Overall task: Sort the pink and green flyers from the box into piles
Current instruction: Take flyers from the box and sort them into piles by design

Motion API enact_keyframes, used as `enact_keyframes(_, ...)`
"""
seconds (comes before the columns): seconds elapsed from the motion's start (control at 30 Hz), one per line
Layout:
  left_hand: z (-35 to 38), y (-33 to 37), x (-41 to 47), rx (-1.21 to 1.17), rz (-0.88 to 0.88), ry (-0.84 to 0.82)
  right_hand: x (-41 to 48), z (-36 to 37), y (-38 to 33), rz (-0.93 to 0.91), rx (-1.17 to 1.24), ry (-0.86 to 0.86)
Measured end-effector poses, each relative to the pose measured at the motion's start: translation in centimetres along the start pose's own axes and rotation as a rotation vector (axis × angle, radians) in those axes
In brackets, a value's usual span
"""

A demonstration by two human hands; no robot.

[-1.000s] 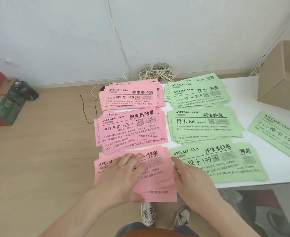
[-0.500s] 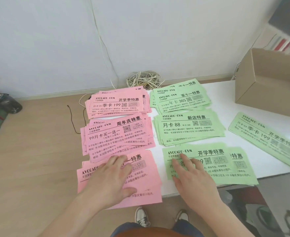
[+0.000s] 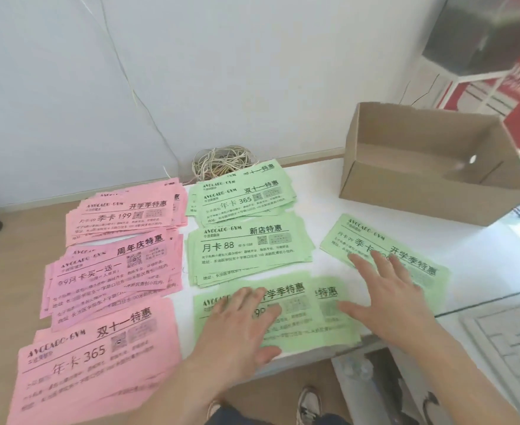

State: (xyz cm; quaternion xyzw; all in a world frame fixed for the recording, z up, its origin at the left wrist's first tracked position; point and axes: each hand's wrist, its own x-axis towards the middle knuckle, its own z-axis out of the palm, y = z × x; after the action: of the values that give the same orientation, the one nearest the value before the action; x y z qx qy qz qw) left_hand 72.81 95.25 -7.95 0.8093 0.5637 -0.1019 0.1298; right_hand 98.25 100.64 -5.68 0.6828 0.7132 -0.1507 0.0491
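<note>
Where the hands sit now: left hand (image 3: 240,328) lies flat, fingers spread, palm down on the near green pile (image 3: 301,305). The right hand (image 3: 390,292) is flat too, fingers fanned, tips on the loose green stack (image 3: 366,237), thumb out toward the near green pile. Neither hand pinches a sheet.
Just changed: both hands have moved right, off pink and onto green. The left hand pressed the near pink pile (image 3: 99,357) in both earlier frames. The right hand was at that pile's edge, then on the near green pile.
Near pink pile: uncovered now, front left, top sheet reads 365.
Other piles: middle pink pile (image 3: 111,271), far pink pile (image 3: 124,216), middle green pile (image 3: 246,246) and far green pile (image 3: 243,197) lie in the same spots as before, untouched.
Loose green stack: skewed, set apart from the green column, on the table (image 3: 323,194) between the near green pile and the box (image 3: 421,197). Its headline looks the same as the near green pile's.
Box: open, back right. The inside that shows is bare cardboard, no flyers seen. More of it is in view than before, since the camera has swung right.
Meaning for task: pink side looks finished and sorting looks nearly done. The likely step is merging or squaring the loose green stack with the near green pile, which is a guess.
Risk: thin sheets may fan out under a flat push.
</note>
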Motion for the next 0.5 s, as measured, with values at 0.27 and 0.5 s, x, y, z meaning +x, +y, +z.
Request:
enact_keyframes(0.27,-2.1,4.5,5.1,-0.004,0.042,0.244,2.0,-0.8,8.5,0.03,0.087,-0.035)
enact_keyframes(0.5,-4.6,12.7,16.3,-0.014,0.121,0.012,2.2,-0.8,10.1,0.055,0.155,0.021)
